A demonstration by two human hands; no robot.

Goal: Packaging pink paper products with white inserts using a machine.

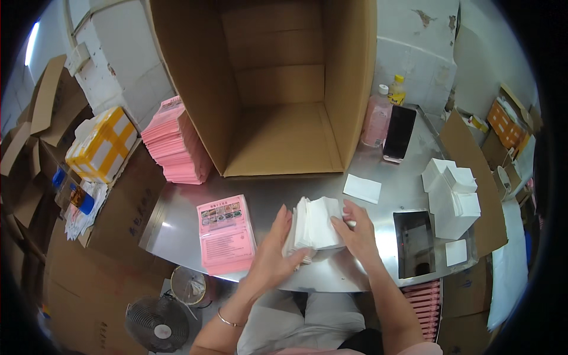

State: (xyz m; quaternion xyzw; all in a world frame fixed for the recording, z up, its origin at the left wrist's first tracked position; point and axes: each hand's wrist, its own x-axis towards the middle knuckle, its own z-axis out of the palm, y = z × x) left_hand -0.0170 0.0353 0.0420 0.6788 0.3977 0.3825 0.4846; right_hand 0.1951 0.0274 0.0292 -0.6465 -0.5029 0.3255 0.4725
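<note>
Between my two hands is a bundle of white folded napkins (319, 222), held above the near edge of the metal table. My left hand (277, 251) presses on the bundle's left side, its thumb near the lower edge. On the right, my right hand (358, 232) grips the bundle with the thumb across its front. A stack of pink printed packets (226, 234) lies just left of my left hand. One flat white napkin (362, 189) rests on the table beyond my right hand. Further right stands a pile of white folded napkins (452, 198).
A large open cardboard box (284, 142) stands at the back of the metal table (177, 228). Left of it rises a tall pile of pink packets (174, 145). Bottles (377, 118) and a phone (399, 133) are at the back right. A rectangular opening (414, 244) is cut in the table's right side.
</note>
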